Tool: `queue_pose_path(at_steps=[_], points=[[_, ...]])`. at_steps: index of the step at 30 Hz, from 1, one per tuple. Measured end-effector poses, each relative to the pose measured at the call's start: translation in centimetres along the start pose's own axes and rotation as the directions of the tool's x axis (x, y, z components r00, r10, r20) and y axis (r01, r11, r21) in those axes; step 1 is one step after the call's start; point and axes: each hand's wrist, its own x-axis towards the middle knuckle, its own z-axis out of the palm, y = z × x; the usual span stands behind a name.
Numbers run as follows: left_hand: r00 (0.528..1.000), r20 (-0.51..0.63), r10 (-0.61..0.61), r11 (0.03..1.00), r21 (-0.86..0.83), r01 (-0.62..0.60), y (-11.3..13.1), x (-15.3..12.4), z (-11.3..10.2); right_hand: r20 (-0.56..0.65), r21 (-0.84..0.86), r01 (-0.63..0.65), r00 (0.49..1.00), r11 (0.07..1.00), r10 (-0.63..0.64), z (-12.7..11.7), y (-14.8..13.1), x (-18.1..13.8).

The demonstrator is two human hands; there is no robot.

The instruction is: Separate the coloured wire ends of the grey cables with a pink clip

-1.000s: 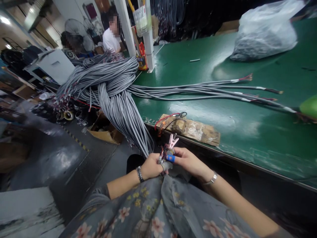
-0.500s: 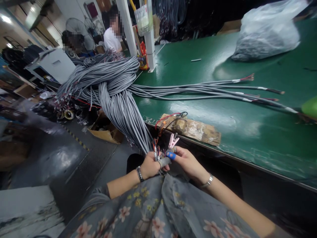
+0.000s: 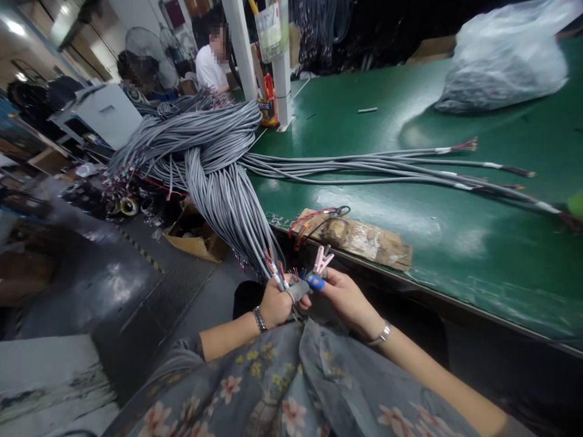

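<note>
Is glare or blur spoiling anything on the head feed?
Head view: pale glare patches on the green tabletop, shine on the dark floor; head view: coloured wire tips look small and soft, far left edge blurry.

A clear pouch (image 3: 270, 33) is fixed to a white post (image 3: 283, 94). Right of the post, a plastic bag (image 3: 505, 60) is set on the desk (image 3: 337, 127). Left of the post, a person in white (image 3: 209, 67) is seen and, farther left, a fan (image 3: 148, 45). Nearer than the post, to its left, a cardboard box (image 3: 195, 241) is placed on the floor (image 3: 113, 282).
</note>
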Motion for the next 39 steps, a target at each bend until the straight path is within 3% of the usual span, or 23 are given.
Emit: queue_pose_path(at_steps=[4,10,12,15,18,23,26,34,39], points=[[1.0,0.001,-0.014,1.0,-0.024,0.014,-0.1,0.1,-0.3,-0.05,0.03,-0.032,0.998,0.999,0.034,-1.3,-0.1,0.0],[0.995,0.068,-0.068,0.987,-0.139,0.077,1.1,0.2,0.0,-0.07,0.213,-0.087,0.992,0.973,0.104,-3.2,0.1,1.5],[0.988,0.12,-0.097,0.984,-0.141,0.113,1.6,0.3,0.3,-0.081,0.166,-0.034,0.996,0.986,0.048,-2.8,0.0,1.9],[0.977,0.173,-0.124,0.982,-0.121,0.146,2.0,0.5,0.5,-0.199,0.006,0.125,0.973,0.992,-0.121,-2.0,-0.1,2.2],[0.968,0.209,-0.136,0.982,-0.099,0.159,2.0,0.9,0.7,-0.271,-0.084,0.155,0.947,0.984,-0.172,-1.5,0.0,2.2],[0.972,0.191,-0.136,0.984,-0.088,0.155,1.8,1.3,0.8,-0.124,0.175,0.074,0.991,0.982,-0.052,-1.1,0.2,2.6],[0.973,0.178,-0.149,0.982,-0.089,0.167,1.8,1.4,0.9,-0.095,0.287,0.053,0.995,0.956,-0.026,-0.9,0.1,2.9],[0.97,0.185,-0.158,0.986,-0.02,0.164,1.2,1.5,0.6,-0.134,0.356,0.043,0.991,0.933,0.006,-0.9,0.2,3.0],[0.971,0.206,-0.123,0.992,0.009,0.124,0.9,1.2,0.2,-0.119,0.308,0.041,0.993,0.951,-0.004,-0.8,0.2,2.8]])
